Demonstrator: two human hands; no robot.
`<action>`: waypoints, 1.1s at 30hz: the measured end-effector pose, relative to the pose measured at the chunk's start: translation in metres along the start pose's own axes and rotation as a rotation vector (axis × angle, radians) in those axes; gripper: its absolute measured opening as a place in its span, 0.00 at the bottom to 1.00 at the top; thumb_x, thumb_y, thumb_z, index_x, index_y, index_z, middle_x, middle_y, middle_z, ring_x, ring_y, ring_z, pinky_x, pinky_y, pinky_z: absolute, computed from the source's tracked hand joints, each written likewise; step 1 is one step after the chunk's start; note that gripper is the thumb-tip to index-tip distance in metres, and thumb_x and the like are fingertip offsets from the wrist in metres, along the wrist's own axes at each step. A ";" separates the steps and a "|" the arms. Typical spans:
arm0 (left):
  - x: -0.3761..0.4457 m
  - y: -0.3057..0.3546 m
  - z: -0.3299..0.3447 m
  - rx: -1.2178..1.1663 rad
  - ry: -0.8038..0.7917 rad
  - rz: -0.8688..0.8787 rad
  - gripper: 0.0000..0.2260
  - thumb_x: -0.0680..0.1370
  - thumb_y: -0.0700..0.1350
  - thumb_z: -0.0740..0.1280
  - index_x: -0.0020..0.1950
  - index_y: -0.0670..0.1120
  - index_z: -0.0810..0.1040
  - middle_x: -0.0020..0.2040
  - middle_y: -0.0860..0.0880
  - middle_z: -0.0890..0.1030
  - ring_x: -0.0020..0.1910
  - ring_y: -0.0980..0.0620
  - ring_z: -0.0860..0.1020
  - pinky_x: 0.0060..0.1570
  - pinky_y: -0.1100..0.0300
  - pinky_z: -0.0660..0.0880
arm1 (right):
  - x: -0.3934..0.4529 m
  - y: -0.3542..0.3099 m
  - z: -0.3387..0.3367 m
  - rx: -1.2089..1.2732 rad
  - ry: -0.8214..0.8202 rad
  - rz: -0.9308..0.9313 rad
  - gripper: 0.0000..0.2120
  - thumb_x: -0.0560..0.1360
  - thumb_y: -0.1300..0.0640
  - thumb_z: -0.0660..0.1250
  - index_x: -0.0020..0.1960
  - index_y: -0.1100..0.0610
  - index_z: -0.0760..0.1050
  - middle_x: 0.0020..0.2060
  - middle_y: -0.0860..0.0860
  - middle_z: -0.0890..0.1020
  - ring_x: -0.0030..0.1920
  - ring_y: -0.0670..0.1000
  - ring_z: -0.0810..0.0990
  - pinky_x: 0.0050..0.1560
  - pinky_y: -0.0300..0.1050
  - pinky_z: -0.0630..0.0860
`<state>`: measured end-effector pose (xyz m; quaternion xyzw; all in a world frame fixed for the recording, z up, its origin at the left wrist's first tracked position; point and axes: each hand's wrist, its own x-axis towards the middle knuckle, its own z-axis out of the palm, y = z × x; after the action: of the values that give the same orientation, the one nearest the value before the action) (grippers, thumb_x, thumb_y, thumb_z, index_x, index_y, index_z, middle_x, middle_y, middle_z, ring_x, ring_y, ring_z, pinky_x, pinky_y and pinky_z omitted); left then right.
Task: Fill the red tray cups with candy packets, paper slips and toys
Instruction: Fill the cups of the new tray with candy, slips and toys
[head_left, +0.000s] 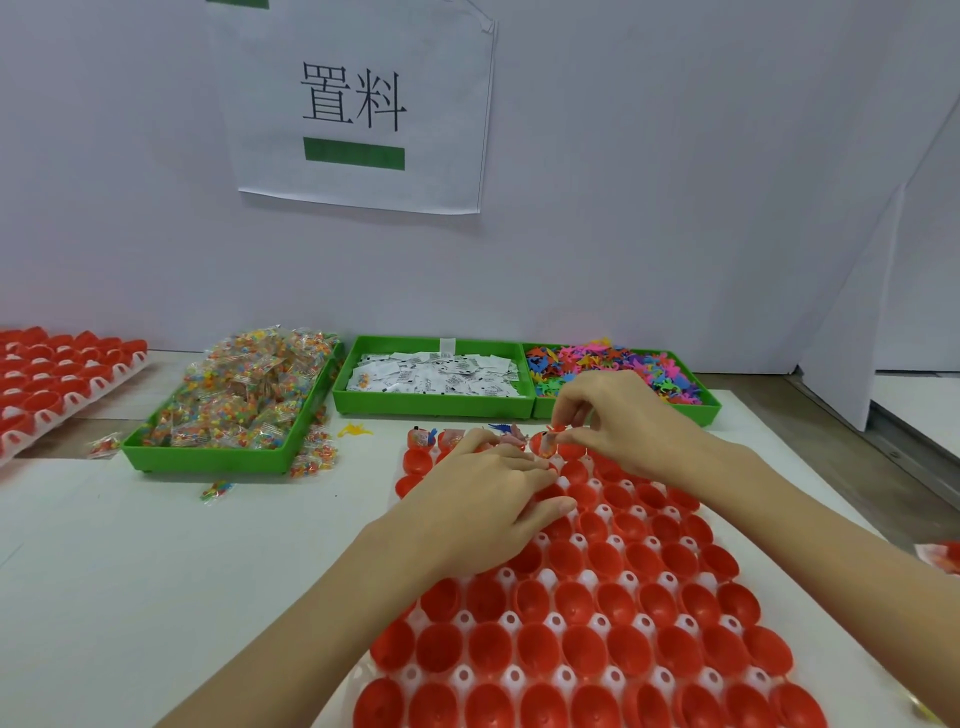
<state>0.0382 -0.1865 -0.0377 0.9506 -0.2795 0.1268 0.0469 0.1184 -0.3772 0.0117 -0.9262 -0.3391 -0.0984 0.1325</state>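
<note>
A white tray of red cups (587, 613) lies in front of me. A few cups in its far row hold candy packets and toys (423, 438). My left hand (488, 499) rests over the far cups with its fingers curled, and small toys show at its fingertips. My right hand (618, 415) hovers above the far row and pinches a small red toy (557, 428) between thumb and fingers. Behind the tray stand three green bins: candy packets (244, 395), paper slips (431, 374) and coloured toys (613, 366).
A second tray of red cups (57, 379) sits at the far left. Loose candy packets (215, 490) and a yellow toy (355, 430) lie on the white table near the candy bin. A grey partition with a paper sign (358, 104) backs the table.
</note>
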 end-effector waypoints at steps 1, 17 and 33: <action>0.000 0.000 0.000 -0.001 -0.002 -0.001 0.25 0.85 0.63 0.48 0.73 0.54 0.76 0.74 0.56 0.75 0.74 0.57 0.69 0.71 0.58 0.50 | -0.001 0.000 0.000 -0.001 -0.009 -0.003 0.06 0.74 0.53 0.77 0.49 0.53 0.83 0.44 0.44 0.83 0.43 0.41 0.80 0.46 0.36 0.77; 0.000 -0.001 0.000 -0.013 -0.006 -0.001 0.26 0.85 0.63 0.48 0.73 0.54 0.75 0.74 0.57 0.75 0.75 0.57 0.68 0.71 0.58 0.51 | 0.004 -0.009 0.009 -0.222 -0.049 -0.007 0.07 0.80 0.54 0.70 0.50 0.57 0.82 0.48 0.51 0.80 0.49 0.51 0.78 0.54 0.46 0.76; 0.001 -0.002 0.000 -0.009 -0.016 0.004 0.26 0.85 0.64 0.48 0.74 0.55 0.74 0.74 0.57 0.75 0.76 0.57 0.68 0.71 0.58 0.50 | 0.004 -0.006 0.002 -0.138 -0.080 0.007 0.10 0.81 0.53 0.68 0.56 0.56 0.85 0.48 0.50 0.85 0.48 0.47 0.81 0.53 0.37 0.74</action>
<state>0.0401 -0.1849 -0.0374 0.9508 -0.2821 0.1182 0.0488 0.1175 -0.3699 0.0119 -0.9374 -0.3335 -0.0838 0.0550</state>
